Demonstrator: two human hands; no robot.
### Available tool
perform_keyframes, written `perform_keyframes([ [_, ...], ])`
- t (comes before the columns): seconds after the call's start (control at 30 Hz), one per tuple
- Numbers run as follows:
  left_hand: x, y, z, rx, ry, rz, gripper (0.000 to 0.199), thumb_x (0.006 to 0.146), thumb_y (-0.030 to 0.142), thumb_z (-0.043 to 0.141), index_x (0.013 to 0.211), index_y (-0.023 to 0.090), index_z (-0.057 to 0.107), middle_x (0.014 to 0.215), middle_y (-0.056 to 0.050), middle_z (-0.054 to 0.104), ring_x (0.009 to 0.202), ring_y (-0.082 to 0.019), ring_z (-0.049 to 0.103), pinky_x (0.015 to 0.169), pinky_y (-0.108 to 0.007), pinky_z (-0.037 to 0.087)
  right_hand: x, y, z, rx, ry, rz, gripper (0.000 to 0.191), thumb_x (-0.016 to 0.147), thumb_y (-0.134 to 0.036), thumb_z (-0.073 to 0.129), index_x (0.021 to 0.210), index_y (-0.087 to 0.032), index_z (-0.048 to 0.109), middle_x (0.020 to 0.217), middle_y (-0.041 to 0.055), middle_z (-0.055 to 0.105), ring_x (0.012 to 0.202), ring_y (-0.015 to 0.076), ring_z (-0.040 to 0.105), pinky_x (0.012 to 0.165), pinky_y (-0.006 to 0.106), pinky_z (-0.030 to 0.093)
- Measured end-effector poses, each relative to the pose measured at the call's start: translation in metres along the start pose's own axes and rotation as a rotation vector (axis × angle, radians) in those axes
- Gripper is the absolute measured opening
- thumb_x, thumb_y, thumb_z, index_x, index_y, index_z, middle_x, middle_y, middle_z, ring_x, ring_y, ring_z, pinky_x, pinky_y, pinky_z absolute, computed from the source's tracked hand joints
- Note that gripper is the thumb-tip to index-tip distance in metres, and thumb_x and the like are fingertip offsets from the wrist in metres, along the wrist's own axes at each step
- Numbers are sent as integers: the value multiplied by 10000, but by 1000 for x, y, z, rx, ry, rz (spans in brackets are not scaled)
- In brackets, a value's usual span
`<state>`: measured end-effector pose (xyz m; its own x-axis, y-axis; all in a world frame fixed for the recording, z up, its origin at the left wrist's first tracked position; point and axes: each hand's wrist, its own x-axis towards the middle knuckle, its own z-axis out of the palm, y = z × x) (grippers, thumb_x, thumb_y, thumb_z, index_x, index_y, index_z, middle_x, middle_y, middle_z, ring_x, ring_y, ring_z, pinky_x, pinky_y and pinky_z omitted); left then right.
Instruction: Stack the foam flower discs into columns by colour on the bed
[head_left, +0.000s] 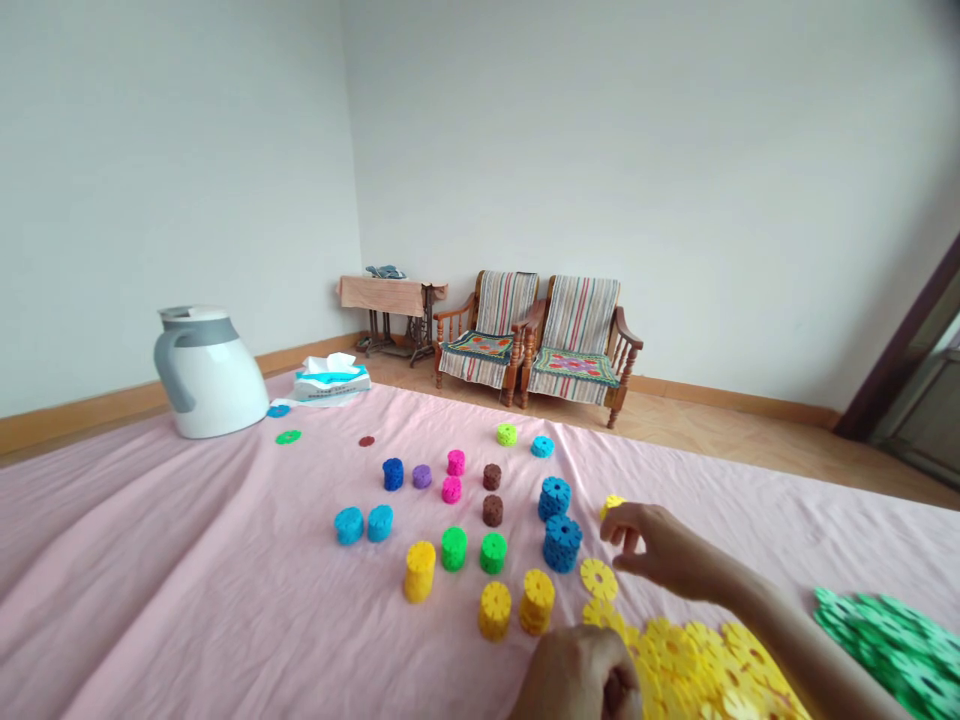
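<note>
My right hand [660, 550] reaches over the cloth with its fingers bent downward, close to a yellow piece or stack [613, 503] partly hidden behind them. Whether the fingers touch it does not show. At the bottom edge my left hand [577, 675] is curled closed beside a heap of yellow flower-shaped plastic discs [712, 660]; anything inside it is hidden. A single yellow disc [598, 579] lies flat between the hands. Left of them stand yellow stacks, among them a notched one [537, 602] and a rounder one [495, 611]. Two dark blue stacks, the nearer one [562, 543] larger, stand beyond.
Across the pink cloth [187, 580] stand more small stacks: green [454, 549], light blue [349, 525], pink [451, 490] and brown [492, 511]. A green disc heap [892, 650] lies right. Farther off are a white jug [214, 375], a tissue pack [331, 380] and two chairs [577, 345].
</note>
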<state>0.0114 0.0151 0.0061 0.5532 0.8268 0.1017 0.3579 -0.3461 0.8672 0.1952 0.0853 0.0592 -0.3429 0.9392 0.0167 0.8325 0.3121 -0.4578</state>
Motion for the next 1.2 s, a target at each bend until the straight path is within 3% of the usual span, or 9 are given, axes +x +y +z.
perform_keyframes([
  [0.13, -1, 0, 0, 14, 13, 56, 196, 548, -36, 495, 601, 151, 472, 547, 59, 448, 470, -64, 441, 495, -174, 303, -18, -18, 11, 71, -71, -17, 477, 621, -75, 583, 1068, -235, 629, 958, 43, 611, 824, 168, 598, 765, 299, 474],
  [0.33, -3, -1, -2, 21, 38, 115, 191, 563, -34, 493, 603, 152, 478, 524, 68, 434, 451, -57, 418, 503, -180, 300, -22, -23, 17, 27, -64, -19, 357, 600, -78, 552, 933, -195, 603, 912, 38, 577, 812, 165, 561, 758, 297, 451],
  [0.6, -3, -3, 0, -14, 29, 83, 184, 561, -26, 493, 605, 153, 484, 528, 67, 439, 453, -58, 420, 493, -179, 294, -26, -8, 17, 98, 54, 40, 43, 675, -156, 522, 680, -198, 514, 630, -23, 579, 591, 124, 515, 550, 232, 383],
  [0.67, -3, -4, 1, -19, 20, 81, 191, 554, -32, 493, 607, 152, 488, 527, 69, 441, 453, -57, 420, 494, -176, 298, -23, 4, 11, 174, 111, 56, 114, 747, -227, 494, 659, -196, 561, 596, -14, 606, 569, 131, 541, 541, 235, 391],
  [0.73, -2, -5, 2, -21, 18, 84, 197, 550, -39, 494, 602, 152, 484, 522, 72, 440, 449, -53, 415, 497, -174, 301, -16, 19, 5, 210, 267, 93, 214, 782, -307, 479, 674, -194, 625, 616, 11, 644, 587, 155, 577, 560, 254, 420],
  [0.83, -1, -6, 2, -14, 23, 91, 198, 557, -41, 492, 596, 153, 477, 521, 75, 435, 450, -51, 410, 497, -175, 296, -5, 37, 1, 110, 592, 122, 286, 796, -364, 470, 737, -186, 687, 703, 61, 675, 649, 197, 608, 607, 294, 445],
  [0.9, -1, -6, 2, -3, 24, 95, 193, 567, -35, 499, 600, 155, 478, 525, 74, 436, 454, -53, 413, 496, -178, 294, 0, 43, 3, -22, 701, 114, 297, 821, -353, 453, 805, -180, 694, 757, 76, 672, 668, 202, 611, 628, 303, 446],
  [1.03, -1, -1, -1, 22, 2, 63, 200, 575, -34, 497, 602, 162, 464, 531, 72, 440, 468, -61, 423, 486, -180, 288, 3, 41, 14, -256, 719, 39, 287, 881, -286, 397, 852, -173, 658, 845, 90, 649, 725, 196, 613, 660, 292, 446],
  [1.2, -2, 2, -3, 34, -4, 48, 218, 570, -41, 485, 593, 170, 437, 531, 74, 432, 470, -65, 423, 488, -191, 281, 1, 42, 27, -393, 606, -41, 302, 912, -186, 333, 879, -171, 633, 893, 106, 628, 778, 193, 592, 688, 291, 445],
])
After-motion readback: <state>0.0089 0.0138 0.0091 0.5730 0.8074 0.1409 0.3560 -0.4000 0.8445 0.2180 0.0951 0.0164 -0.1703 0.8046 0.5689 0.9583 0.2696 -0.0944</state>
